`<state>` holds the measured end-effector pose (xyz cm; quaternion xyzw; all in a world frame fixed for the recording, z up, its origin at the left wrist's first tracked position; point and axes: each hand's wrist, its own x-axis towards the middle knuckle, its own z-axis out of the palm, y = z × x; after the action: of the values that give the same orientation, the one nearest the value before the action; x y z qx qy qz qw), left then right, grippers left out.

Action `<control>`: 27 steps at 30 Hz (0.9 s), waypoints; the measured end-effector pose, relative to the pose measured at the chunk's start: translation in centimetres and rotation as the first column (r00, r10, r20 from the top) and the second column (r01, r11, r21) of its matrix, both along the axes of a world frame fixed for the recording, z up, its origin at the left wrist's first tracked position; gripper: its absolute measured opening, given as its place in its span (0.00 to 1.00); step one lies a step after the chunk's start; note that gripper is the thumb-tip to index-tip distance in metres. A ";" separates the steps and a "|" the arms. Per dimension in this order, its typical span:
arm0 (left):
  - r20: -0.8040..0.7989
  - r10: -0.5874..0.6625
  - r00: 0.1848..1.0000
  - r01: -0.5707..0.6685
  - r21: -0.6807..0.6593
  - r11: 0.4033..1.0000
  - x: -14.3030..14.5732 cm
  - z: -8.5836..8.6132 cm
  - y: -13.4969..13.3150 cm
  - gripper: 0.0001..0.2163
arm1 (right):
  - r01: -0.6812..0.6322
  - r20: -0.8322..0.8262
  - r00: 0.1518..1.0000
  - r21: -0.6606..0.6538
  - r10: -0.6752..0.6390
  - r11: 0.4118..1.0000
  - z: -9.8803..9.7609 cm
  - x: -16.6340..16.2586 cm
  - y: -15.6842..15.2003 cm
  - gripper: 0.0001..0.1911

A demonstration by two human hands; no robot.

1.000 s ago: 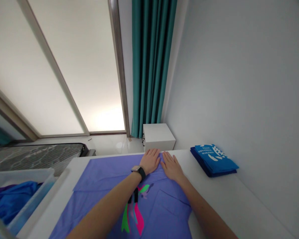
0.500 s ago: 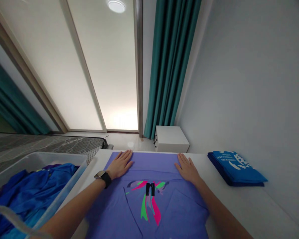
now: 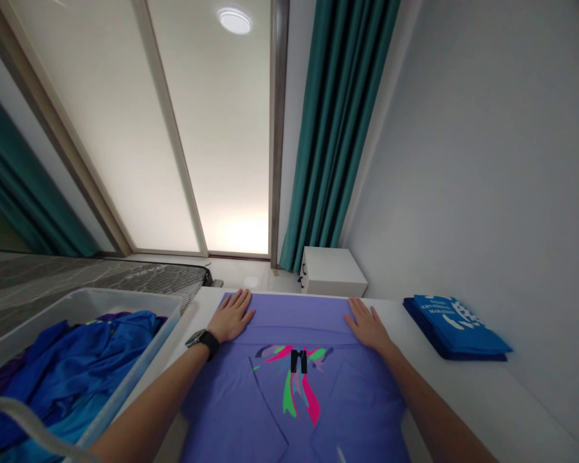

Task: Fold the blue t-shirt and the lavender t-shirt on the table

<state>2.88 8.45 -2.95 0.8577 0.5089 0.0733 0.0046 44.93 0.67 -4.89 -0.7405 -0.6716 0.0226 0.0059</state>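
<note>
Under the left hand (image 3: 229,319) and right hand (image 3: 368,326) lies flat, creased purple cloth (image 3: 302,389).

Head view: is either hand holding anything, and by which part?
Nothing is held: the left hand and right hand rest open and palm-down on the printed purple shirt near its far corners.

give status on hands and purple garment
Left hand, right hand flat at far corners of purple garment. Laid out on white table. Folded blue clothes to the right, not touching it.
</note>
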 end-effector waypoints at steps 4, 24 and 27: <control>-0.014 0.009 1.000 -0.009 0.008 1.000 0.0 -0.1 0.2 0.27 | 0.004 0.010 1.000 -0.003 -0.004 1.000 0.0 0.0 -0.1 0.33; 0.076 -0.453 0.888 0.455 -0.011 0.891 2.8 5.8 -6.2 0.08 | -0.481 -0.034 0.858 0.299 0.513 0.824 4.6 -6.7 -4.4 0.07; 0.064 -0.444 0.894 0.446 -0.013 0.895 2.7 4.9 -6.5 0.07 | -0.523 -0.007 0.839 0.267 0.545 0.809 4.5 -8.4 -5.0 0.06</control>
<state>5.59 1.96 1.91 0.9486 0.3000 0.0887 0.0482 36.56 -4.33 -0.43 -0.5133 -0.8489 -0.0321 0.1218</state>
